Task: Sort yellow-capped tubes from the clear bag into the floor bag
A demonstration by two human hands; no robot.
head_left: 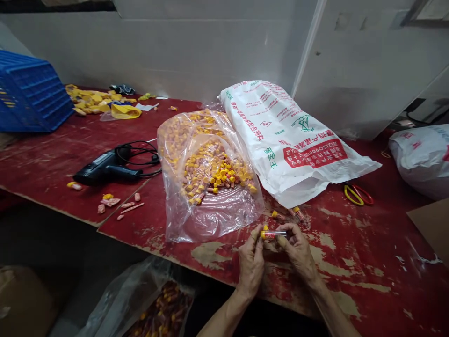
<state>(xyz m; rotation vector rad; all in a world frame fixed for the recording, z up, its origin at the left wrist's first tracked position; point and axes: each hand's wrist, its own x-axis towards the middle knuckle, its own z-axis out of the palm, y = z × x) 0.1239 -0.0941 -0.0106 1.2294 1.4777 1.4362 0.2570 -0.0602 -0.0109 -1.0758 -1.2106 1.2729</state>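
My left hand (250, 262) and my right hand (297, 250) hold a small clear plastic tube with a yellow cap (273, 234) between their fingertips, above the worn red table (336, 262). The left hand pinches the capped end and the right hand pinches the other end. Just beyond the hands lie a few loose capped tubes (278, 215). A clear plastic bag (210, 220) full of similar yellow-capped tubes (210, 173) lies to the left of them. Its far part is hazy through the plastic.
A white printed woven sack (287, 140) lies beyond the hands. Further left are a black hot-air gun with its cord (105, 168), loose pink pieces (112, 202), yellow scraps (94, 100) and a blue plastic crate (30, 91). Yellow-handled scissors (358, 195) lie right. Below the table edge sits a bag of tubes (157, 311).
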